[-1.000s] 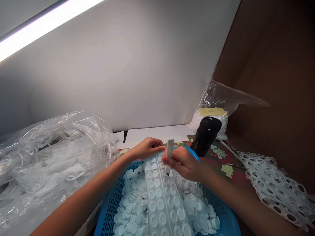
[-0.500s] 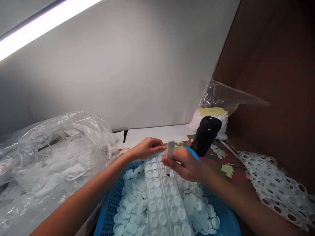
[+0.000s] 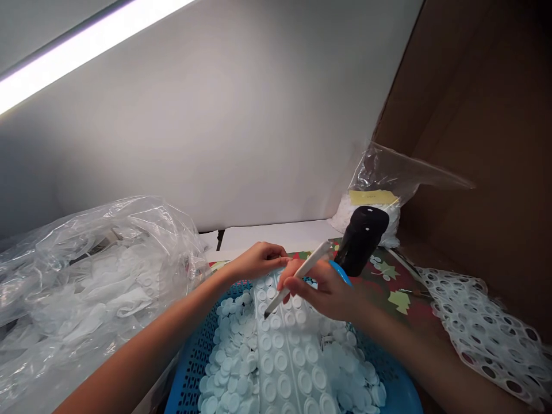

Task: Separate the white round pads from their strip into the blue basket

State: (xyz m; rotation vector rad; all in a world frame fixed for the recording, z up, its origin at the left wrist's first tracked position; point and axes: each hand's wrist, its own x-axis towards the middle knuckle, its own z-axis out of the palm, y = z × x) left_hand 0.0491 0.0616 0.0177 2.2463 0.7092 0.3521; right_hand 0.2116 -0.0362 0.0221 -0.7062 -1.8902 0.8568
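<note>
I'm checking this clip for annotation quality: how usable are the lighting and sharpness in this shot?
In the head view, the fluorescent tube blows out to white at upper left, the plastic bag shows soft highlights, the white discs look pale but readable, and the right hand stays reasonably sharp.

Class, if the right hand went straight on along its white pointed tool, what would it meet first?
Probably the white strip of round discs, right below the tip of the slim white tool in the right hand; depth is unclear.
</note>
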